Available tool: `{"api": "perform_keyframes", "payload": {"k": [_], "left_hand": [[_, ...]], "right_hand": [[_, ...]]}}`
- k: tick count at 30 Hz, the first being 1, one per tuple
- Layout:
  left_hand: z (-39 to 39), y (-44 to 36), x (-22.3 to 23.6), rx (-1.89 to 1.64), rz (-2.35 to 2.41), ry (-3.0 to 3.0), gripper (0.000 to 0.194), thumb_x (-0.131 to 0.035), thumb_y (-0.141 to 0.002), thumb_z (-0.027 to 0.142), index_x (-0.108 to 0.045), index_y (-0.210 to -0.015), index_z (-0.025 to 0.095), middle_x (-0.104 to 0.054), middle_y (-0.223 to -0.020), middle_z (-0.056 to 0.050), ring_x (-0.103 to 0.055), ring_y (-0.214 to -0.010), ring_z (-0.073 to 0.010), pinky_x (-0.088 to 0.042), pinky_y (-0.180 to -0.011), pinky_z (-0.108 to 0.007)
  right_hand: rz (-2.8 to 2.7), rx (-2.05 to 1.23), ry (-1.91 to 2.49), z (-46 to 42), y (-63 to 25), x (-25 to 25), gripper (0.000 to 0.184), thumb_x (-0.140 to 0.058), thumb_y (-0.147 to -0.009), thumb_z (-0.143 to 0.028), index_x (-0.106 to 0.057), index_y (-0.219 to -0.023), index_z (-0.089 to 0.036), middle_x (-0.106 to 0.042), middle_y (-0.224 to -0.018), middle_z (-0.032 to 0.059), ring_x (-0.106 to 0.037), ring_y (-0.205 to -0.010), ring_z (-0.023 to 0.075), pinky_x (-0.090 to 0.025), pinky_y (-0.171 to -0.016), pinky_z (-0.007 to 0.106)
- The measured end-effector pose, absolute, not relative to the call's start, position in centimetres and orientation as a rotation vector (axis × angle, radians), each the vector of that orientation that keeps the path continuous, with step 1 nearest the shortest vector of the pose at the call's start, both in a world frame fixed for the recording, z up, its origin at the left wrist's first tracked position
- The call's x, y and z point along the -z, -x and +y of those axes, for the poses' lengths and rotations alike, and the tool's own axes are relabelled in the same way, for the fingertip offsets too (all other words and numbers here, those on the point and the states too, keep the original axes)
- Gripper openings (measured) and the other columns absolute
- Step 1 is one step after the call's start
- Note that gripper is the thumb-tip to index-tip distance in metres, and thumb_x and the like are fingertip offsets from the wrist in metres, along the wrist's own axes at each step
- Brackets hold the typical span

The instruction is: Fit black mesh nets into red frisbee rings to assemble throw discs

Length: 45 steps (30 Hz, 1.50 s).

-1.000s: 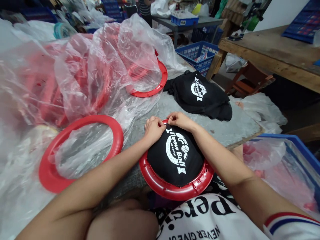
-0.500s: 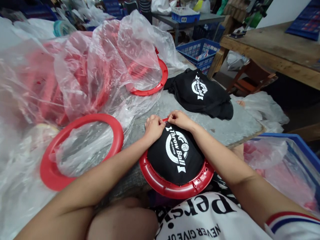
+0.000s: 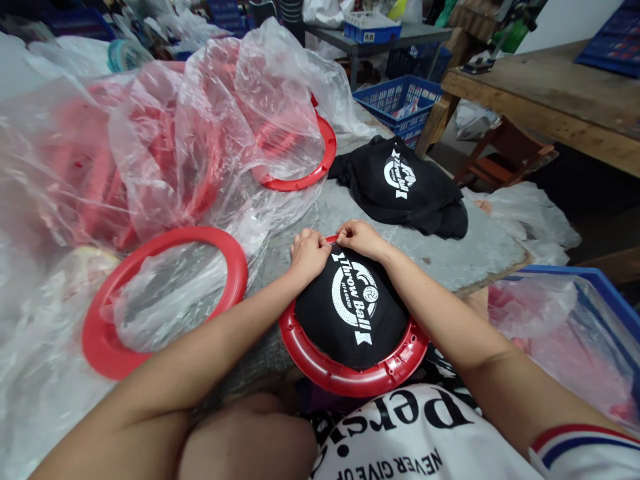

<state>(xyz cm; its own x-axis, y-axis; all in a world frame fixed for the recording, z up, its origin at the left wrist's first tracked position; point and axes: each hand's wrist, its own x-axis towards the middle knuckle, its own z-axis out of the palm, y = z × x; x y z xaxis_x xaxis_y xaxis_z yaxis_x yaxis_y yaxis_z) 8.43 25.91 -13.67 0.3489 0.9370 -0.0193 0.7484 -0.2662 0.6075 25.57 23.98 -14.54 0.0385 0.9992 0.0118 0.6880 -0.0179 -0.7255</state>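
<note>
A red plastic ring (image 3: 345, 381) leans against my body at the table's near edge. Across its opening lies a round black fabric (image 3: 315, 310) printed "Throw Ball" in white. My left hand (image 3: 309, 255) pinches the fabric's edge at the ring's far side. Right beside it, my right hand (image 3: 363, 239) pinches the same edge, with only a small gap between the two. The fingertips partly hide the fabric edge and the rim there. To the left, a second red ring (image 3: 233, 280) lies on clear plastic. Beyond my hands is a pile of black printed fabric (image 3: 425, 200).
Clear plastic bags (image 3: 165, 127) with many red parts cover the table's left side; another red ring (image 3: 327, 157) pokes out. A blue bin (image 3: 590, 275) with plastic-wrapped contents stands at my right. Farther back are a blue crate (image 3: 400, 100) and a wooden table (image 3: 540, 87).
Both hands stay pinched at the ring's far edge, almost unmoved. The ring and fabric keep their place. The whole view has shifted very slightly.
</note>
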Motion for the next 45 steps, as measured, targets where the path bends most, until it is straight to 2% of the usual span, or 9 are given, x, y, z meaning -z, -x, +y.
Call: {"api": "perform_keyframes", "payload": {"k": [16,19,21,23,33,35,38,41,45], "left_hand": [[26.4,-8.8,13.7,-0.493,1.522,-1.991,0.015,-0.061,-0.079,0.018,-0.055,-0.066,0.022,-0.059,-0.098,-0.009,-0.054,-0.106,-0.0302,-0.044,-0.095,-0.046],[26.2,-8.1,13.7,-0.514,1.422,-2.024,0.012,-0.063,-0.081,0.02,-0.059,-0.069,0.021,-0.06,-0.102,-0.008,-0.054,-0.11,-0.0282,-0.043,-0.101,-0.044],[26.2,-7.7,13.7,-0.543,1.348,-2.053,0.01,-0.064,-0.081,0.021,-0.062,-0.071,0.021,-0.06,-0.105,-0.008,-0.054,-0.113,-0.0263,-0.042,-0.105,-0.042],[26.2,-7.3,13.9,-0.59,1.28,-2.077,0.009,-0.065,-0.081,0.02,-0.063,-0.072,0.021,-0.06,-0.107,-0.007,-0.055,-0.113,-0.0241,-0.041,-0.108,-0.041],[26.4,-7.2,14.1,-0.607,1.22,-2.047,0.013,-0.065,-0.081,0.019,-0.061,-0.069,0.02,-0.061,-0.101,-0.006,-0.059,-0.111,-0.0231,-0.042,-0.109,-0.039],[26.5,-7.2,14.2,-0.621,1.226,-2.015,0.013,-0.064,-0.081,0.018,-0.061,-0.068,0.02,-0.062,-0.101,-0.006,-0.06,-0.11,-0.0222,-0.043,-0.108,-0.039],[26.6,-7.3,14.3,-0.638,1.252,-1.971,0.014,-0.063,-0.08,0.017,-0.06,-0.067,0.02,-0.063,-0.102,-0.006,-0.06,-0.109,-0.021,-0.043,-0.108,-0.038],[26.7,-7.5,14.6,-0.668,1.28,-1.943,0.015,-0.062,-0.08,0.016,-0.057,-0.066,0.019,-0.064,-0.1,-0.005,-0.06,-0.107,-0.02,-0.044,-0.105,-0.036],[26.8,-7.6,14.9,-0.743,1.297,-1.895,0.014,-0.063,-0.079,0.017,-0.057,-0.066,0.019,-0.063,-0.099,-0.004,-0.06,-0.101,-0.0186,-0.046,-0.101,-0.034]], "right_hand": [[-1.731,-0.682,1.787,24.0,-25.4,14.5,0.014,-0.062,-0.077,-0.014,-0.063,-0.064,-0.017,-0.07,-0.085,0.0031,-0.06,-0.077,0.0151,-0.042,-0.074,0.026],[-1.589,-0.77,1.742,24.1,-25.7,14.8,0.009,-0.06,-0.077,-0.014,-0.068,-0.076,-0.016,-0.071,-0.084,0.0018,-0.061,-0.076,0.0149,-0.044,-0.073,0.025],[-1.443,-0.801,1.742,24.2,-25.8,15.1,0.018,-0.058,-0.076,-0.011,-0.071,-0.088,-0.016,-0.071,-0.083,0.001,-0.061,-0.075,0.0148,-0.046,-0.073,0.026],[-1.363,-0.8,1.739,24.3,-25.8,15.2,0.024,-0.056,-0.075,-0.009,-0.072,-0.092,-0.016,-0.072,-0.084,0.0009,-0.061,-0.075,0.015,-0.047,-0.076,0.026],[-1.32,-0.804,1.709,24.2,-25.8,15.3,0.026,-0.054,-0.073,-0.011,-0.072,-0.091,-0.016,-0.07,-0.081,0.0002,-0.06,-0.072,0.0149,-0.048,-0.074,0.027],[-1.373,-0.831,1.701,24.1,-25.9,15.1,0.021,-0.058,-0.073,-0.013,-0.072,-0.088,-0.016,-0.071,-0.08,0.0004,-0.06,-0.072,0.0148,-0.047,-0.073,0.026],[-1.596,-0.829,1.68,24.0,-26.1,14.8,0.004,-0.065,-0.073,-0.017,-0.069,-0.073,-0.016,-0.07,-0.08,0.0007,-0.06,-0.074,0.0144,-0.045,-0.074,0.025],[-1.705,-0.777,1.677,24.0,-26.1,14.8,0.012,-0.066,-0.075,-0.019,-0.062,-0.063,-0.016,-0.07,-0.083,0.0017,-0.058,-0.075,0.0136,-0.043,-0.072,0.024],[-1.635,-0.819,1.642,23.9,-26.0,14.9,0.015,-0.063,-0.077,-0.019,-0.059,-0.063,-0.016,-0.07,-0.087,0.0024,-0.058,-0.073,0.0124,-0.043,-0.069,0.022]]}}
